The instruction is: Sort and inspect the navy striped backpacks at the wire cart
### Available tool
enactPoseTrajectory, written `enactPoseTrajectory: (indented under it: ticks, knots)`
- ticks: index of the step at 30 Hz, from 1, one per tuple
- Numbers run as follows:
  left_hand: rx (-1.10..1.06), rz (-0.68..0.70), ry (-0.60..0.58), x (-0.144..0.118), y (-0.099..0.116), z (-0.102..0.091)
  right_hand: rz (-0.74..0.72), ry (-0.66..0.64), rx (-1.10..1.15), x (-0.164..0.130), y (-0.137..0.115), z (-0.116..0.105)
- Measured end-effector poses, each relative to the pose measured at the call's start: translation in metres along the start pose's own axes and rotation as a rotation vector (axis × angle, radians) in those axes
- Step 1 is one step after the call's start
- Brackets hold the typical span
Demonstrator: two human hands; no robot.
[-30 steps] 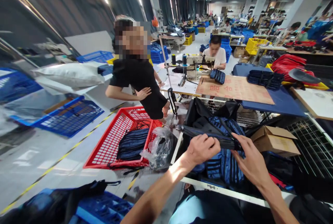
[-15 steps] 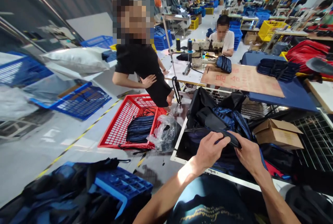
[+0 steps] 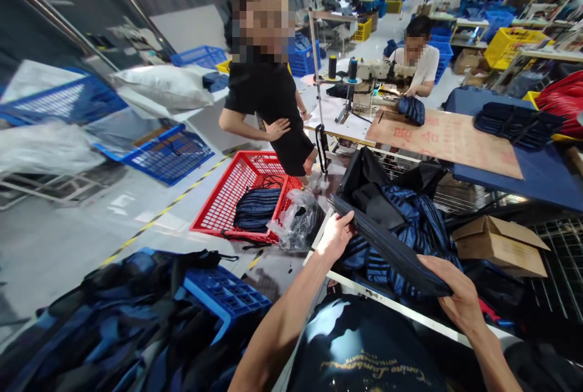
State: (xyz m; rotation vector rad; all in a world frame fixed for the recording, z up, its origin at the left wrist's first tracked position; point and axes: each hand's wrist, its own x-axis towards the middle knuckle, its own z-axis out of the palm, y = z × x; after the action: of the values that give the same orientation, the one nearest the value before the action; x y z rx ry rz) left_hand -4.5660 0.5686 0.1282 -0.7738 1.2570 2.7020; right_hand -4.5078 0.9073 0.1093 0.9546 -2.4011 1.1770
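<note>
The person's two hands hold a long dark fabric strip (image 3: 387,246) stretched between them. The left hand (image 3: 336,235) is closed on the strip's far end. The right hand (image 3: 458,295) is closed on the near end, with the fingers curled over it. The strip slants across the top of a pile of blue striped bags (image 3: 410,222). A red basket (image 3: 228,198) sits left of the pile. A cardboard box (image 3: 501,243) sits right of the pile.
</note>
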Motion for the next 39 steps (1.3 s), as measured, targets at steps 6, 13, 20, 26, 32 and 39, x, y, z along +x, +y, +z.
enactPoseTrajectory:
  ticks: [6,13,20,26,32,39]
  knots:
    - [0.121,0.138,-0.042,-0.015,-0.028,0.011,0.291,-0.017,-0.131,-0.022,0.006,0.027]
    - [0.3,0.15,-0.079,-0.036,-0.049,0.021,0.293,-0.074,-0.186,0.007,-0.026,0.086]
    - [0.413,0.124,-0.072,-0.045,-0.053,0.016,0.193,-0.14,-0.324,0.016,-0.023,0.093]
    - [0.336,0.103,-0.089,-0.036,-0.049,0.01,0.21,-0.151,-0.283,0.013,-0.011,0.08]
    - [0.106,0.266,0.029,-0.016,-0.002,0.007,0.414,-0.176,0.04,-0.004,0.006,0.067]
    - [0.102,0.191,-0.168,-0.05,-0.049,0.06,0.669,-0.281,0.625,0.005,-0.002,0.09]
